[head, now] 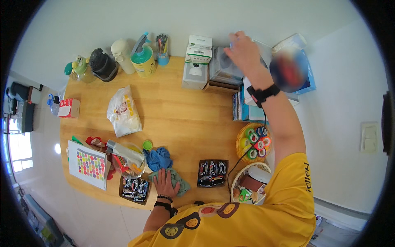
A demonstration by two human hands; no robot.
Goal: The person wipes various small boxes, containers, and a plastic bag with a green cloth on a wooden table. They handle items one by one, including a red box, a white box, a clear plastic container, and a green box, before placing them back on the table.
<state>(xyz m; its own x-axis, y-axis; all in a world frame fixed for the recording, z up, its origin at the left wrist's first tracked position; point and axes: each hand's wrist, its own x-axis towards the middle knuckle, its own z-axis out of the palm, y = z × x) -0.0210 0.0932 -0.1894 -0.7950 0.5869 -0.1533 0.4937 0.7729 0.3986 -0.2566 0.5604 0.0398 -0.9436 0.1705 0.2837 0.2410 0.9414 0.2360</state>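
Note:
My left hand (164,185) lies palm down on a crumpled grey-green cloth (179,182) near the table's front edge, its fingers spread. A crumpled blue cloth (159,158) sits just beyond it, with a small green lid (147,144) beside that. At the back right, my right hand (244,51) reaches above a stack of clear plastic boxes (223,68). Its fingers are bent, and something bluish shows by the fingertips; blur hides whether they grip it. A black strap is around each wrist.
Small white boxes (195,74) stand left of the clear boxes. Along the right are a basket of tape rolls (239,148) and a basket with scissors (234,188). Trays of toy cars (213,173), a plastic bag (123,112) and a spray bottle (143,61) occupy the table. A cable (235,168) crosses the baskets.

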